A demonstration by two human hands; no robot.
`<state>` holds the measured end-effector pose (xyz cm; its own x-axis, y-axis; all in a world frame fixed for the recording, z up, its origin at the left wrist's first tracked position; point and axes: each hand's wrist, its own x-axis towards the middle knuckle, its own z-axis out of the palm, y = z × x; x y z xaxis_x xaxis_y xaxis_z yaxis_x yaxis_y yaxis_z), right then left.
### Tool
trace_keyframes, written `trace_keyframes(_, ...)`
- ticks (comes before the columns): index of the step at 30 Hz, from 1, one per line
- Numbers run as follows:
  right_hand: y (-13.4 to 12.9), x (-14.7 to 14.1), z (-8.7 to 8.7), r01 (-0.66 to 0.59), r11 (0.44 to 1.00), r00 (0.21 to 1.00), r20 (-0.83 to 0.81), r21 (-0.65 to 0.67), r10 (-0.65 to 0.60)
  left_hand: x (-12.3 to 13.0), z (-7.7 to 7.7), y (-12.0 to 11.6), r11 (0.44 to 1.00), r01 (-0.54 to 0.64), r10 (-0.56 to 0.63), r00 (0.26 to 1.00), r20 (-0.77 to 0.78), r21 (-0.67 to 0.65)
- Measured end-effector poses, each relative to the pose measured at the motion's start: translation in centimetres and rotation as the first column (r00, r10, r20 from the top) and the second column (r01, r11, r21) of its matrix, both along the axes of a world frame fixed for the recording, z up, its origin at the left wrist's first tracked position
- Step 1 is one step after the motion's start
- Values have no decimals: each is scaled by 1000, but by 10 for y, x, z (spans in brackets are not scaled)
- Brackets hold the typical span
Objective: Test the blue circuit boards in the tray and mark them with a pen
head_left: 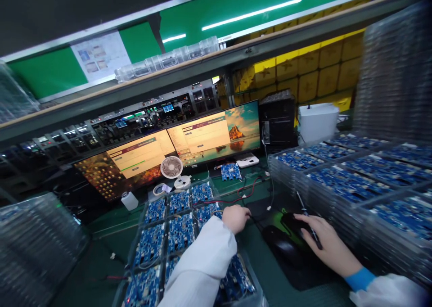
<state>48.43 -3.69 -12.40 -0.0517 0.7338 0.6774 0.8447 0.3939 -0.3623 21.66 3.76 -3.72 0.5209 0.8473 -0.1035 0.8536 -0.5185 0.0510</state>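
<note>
My left hand [235, 218], in a white sleeve, reaches over the right edge of a clear tray [254, 277] of blue circuit boards [180, 232]. Its fingers are closed near a thin dark cable, and what they pinch is too small to make out. At the right, my right hand [326, 241] holds a dark, slim pen-like tool [314, 237] with a metal shaft. Its fingertips lie by a black mouse [292, 222] on a dark mouse pad [302, 277]. A second black mouse [279, 242] sits just left of it.
Stacked clear trays with blue boards [351, 181] stand at the right, more trays [37, 248] at the left. Two monitors [205, 133], a small fan [171, 167], a white bottle [129, 201], a single board [231, 171] and red wires [248, 193] are behind. A shelf [189, 68] crosses above.
</note>
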Motion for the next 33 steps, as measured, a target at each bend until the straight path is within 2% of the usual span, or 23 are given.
trace_keyframes(8, 1, 1, 1, -27, 1000, 1000, 4, 13, 27, -6, 1, -6, 996, -59, 62, 997, -47, 60)
trace_keyframes(15, 0, 0, 4, -30, 1000, 1000, -4, -4, 30, -37, 6, -13, 985, -116, 117, 993, -6, 128)
trace_keyframes(21, -1, -1, 7, -45, 998, 999, -6, -33, 45, -60, 2, -14, 970, -197, 194, 980, 31, 142)
trace_keyframes(28, -2, -3, 8, -40, 997, 999, -10, -64, 39, -60, 2, -13, 964, -237, 225, 969, 105, 118)
trace_keyframes(33, -3, -3, 8, -35, 997, 999, -15, -73, 34, -59, 0, -13, 944, -314, 296, 942, 155, 104)
